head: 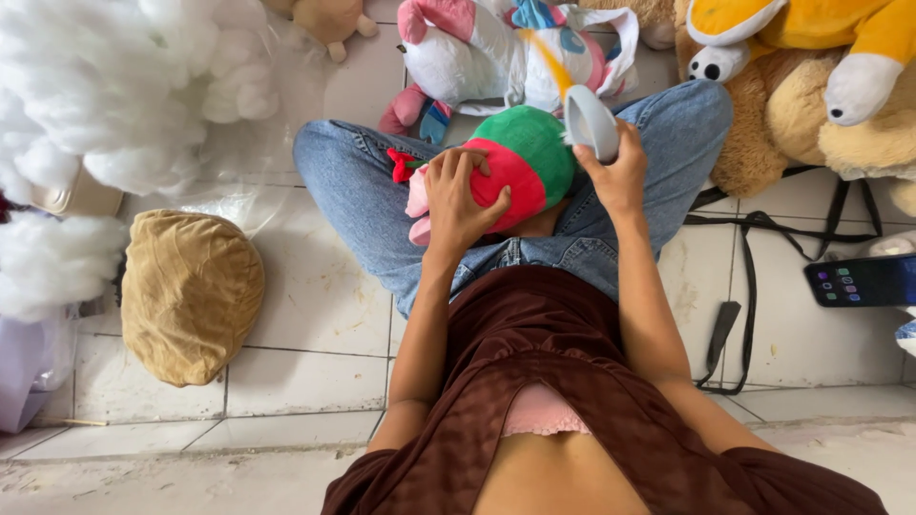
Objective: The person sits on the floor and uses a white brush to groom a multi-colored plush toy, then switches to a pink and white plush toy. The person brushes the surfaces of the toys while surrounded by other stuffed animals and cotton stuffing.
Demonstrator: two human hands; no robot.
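I sit cross-legged on a tiled floor with a plush toy (pixel 520 162) in my lap; it has a red and green rounded body, pink parts and a small red bow. My left hand (pixel 458 195) grips the toy's red side from the left. My right hand (pixel 615 172) is closed around a grey tool (pixel 590 119) with an orange tip blurred above it, held against the toy's green end.
A heap of white stuffing (pixel 105 86) in clear plastic lies at the upper left. A tan unstuffed plush shell (pixel 191 291) rests on the floor. Plush toys (pixel 792 67) crowd the top. A phone (pixel 863 281) and black straps (pixel 744 286) lie at the right.
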